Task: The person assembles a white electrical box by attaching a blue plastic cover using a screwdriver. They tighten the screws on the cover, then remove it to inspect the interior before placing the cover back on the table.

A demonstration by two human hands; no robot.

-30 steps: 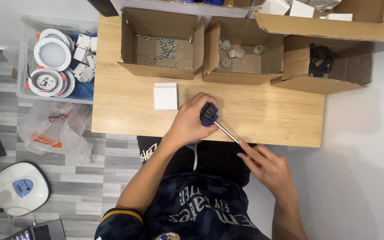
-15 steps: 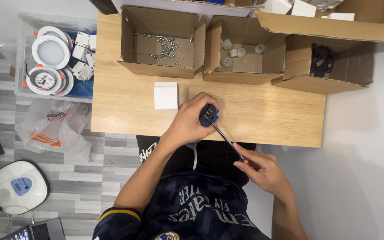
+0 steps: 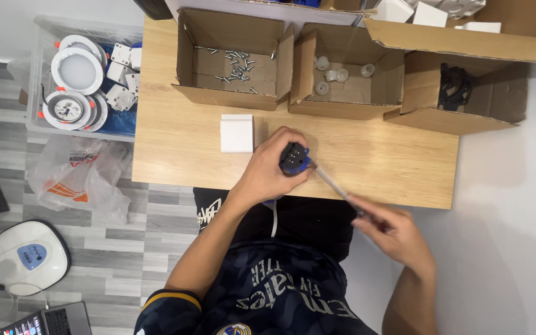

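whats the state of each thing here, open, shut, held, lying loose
left hand: closed around blue and black part
blue and black part: held at table edge
right hand: gripping screwdriver
screwdriver: tip at the part
screw box: open
white block: lying flat, untouched

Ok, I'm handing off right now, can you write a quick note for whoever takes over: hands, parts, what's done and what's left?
Left hand grips a small blue and black part on the wooden table.
Right hand holds a screwdriver, tip at the part.
White block lies just left of the left hand.
Screws are in the left box, white caps in the middle box, black parts in the right box.
Done: part is seated under the driver.
Left: whether its screw is tight cannot be seen.
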